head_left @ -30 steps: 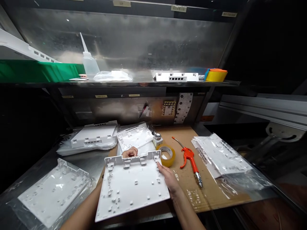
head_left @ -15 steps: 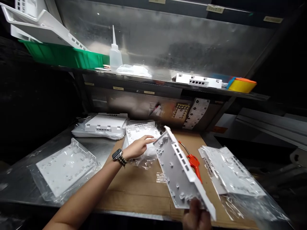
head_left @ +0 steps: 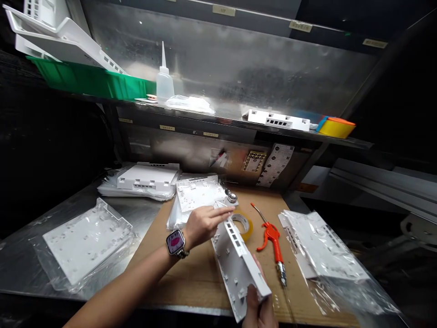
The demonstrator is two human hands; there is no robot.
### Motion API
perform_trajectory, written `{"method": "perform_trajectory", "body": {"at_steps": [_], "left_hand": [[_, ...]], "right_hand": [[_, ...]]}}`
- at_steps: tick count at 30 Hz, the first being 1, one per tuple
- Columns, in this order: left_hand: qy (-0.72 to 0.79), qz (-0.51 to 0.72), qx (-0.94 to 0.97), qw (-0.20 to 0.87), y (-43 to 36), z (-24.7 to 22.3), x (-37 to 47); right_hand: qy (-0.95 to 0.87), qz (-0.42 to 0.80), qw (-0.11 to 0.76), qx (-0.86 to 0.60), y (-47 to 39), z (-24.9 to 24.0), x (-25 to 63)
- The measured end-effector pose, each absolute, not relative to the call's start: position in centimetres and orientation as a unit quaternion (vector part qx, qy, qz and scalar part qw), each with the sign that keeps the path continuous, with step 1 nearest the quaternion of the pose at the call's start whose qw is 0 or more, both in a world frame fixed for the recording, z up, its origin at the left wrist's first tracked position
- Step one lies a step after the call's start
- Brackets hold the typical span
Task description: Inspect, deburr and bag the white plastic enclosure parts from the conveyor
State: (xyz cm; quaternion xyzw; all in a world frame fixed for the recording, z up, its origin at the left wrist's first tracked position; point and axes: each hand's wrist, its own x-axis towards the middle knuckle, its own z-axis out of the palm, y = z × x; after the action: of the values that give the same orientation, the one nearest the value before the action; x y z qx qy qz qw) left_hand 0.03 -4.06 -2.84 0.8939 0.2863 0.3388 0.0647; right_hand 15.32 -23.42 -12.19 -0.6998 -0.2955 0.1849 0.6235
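Note:
A white plastic housing panel (head_left: pixel 235 269) with a row of square slots along its edge is tilted above the cardboard. At its near end, my right hand (head_left: pixel 257 307) grips it, thumb on the inner face. Across the far end lies my left hand (head_left: pixel 205 223), fingers stretched out; whether it presses on the panel I cannot tell. Just beyond that end are a roll of tape (head_left: pixel 247 225) and a small round metal item (head_left: pixel 232 197). Right of the panel lies a red air blow gun (head_left: pixel 273 234).
Bagged white panels lie at the left (head_left: pixel 88 239), the back (head_left: pixel 200 191) and the right (head_left: pixel 324 246). More panels are stacked at back left (head_left: pixel 146 177). Overhead, a shelf holds a green bin (head_left: pixel 92 82), a squeeze bottle (head_left: pixel 165 84) and a yellow-orange item (head_left: pixel 336 127).
The panel has turned more edge-on and shifted left, with my right hand on it. My left hand has come over its far end. The tape roll and metal item now show.

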Motion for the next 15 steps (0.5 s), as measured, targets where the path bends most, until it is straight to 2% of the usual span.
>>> {"method": "perform_trajectory", "body": {"at_steps": [4, 7, 10, 15], "left_hand": [[0.301, 0.291, 0.908, 0.024, -7.4, -3.8, 0.5], [0.317, 0.250, 0.913, 0.048, -9.7, -3.9, 0.7], [0.275, 0.233, 0.928, 0.097, -11.6, -3.5, 1.6], [0.358, 0.176, 0.916, 0.051, -12.9, -3.9, 3.3]], "right_hand": [[-0.130, 0.271, 0.668, -0.681, -23.3, -11.3, 19.5], [-0.047, 0.309, 0.709, -0.632, -23.9, -10.7, 21.9], [-0.034, 0.305, 0.718, -0.625, -24.6, -10.2, 22.0], [-0.042, 0.251, 0.745, -0.616, -25.1, -9.0, 20.6]]}}
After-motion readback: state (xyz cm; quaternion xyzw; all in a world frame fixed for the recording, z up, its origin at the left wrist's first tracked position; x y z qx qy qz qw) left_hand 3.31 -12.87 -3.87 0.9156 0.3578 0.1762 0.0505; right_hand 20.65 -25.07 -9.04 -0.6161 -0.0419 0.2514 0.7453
